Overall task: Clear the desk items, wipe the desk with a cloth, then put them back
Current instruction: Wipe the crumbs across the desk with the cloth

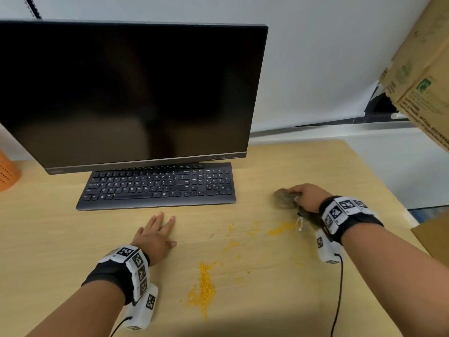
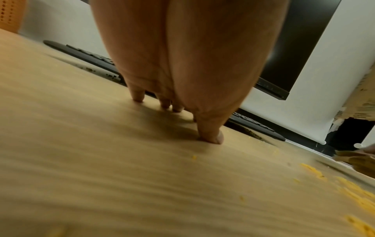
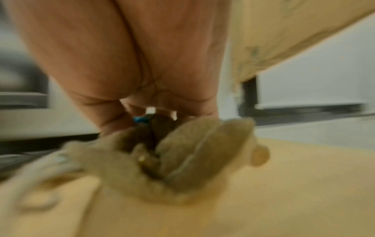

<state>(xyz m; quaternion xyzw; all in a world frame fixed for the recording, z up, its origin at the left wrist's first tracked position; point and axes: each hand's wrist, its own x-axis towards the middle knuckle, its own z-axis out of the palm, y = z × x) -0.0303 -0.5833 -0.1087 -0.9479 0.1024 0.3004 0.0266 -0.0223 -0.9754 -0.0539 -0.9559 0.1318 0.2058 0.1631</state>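
A crumpled brownish cloth (image 1: 285,198) lies on the wooden desk (image 1: 60,239) at the right, and my right hand (image 1: 305,197) grips it with curled fingers. The right wrist view shows the bunched cloth (image 3: 182,152) under that hand (image 3: 142,72), blurred. My left hand (image 1: 155,233) rests flat on the desk just in front of the black keyboard (image 1: 158,186), fingers straight; its fingertips (image 2: 213,137) press the wood. Yellow powder (image 1: 205,285) is scattered between the hands, with another patch (image 1: 281,228) close to the cloth.
A dark monitor (image 1: 131,93) stands behind the keyboard. An orange perforated basket (image 1: 7,171) sits at the far left edge. A cardboard box (image 1: 422,79) hangs in view at the upper right, and the desk's right edge runs just past my right wrist.
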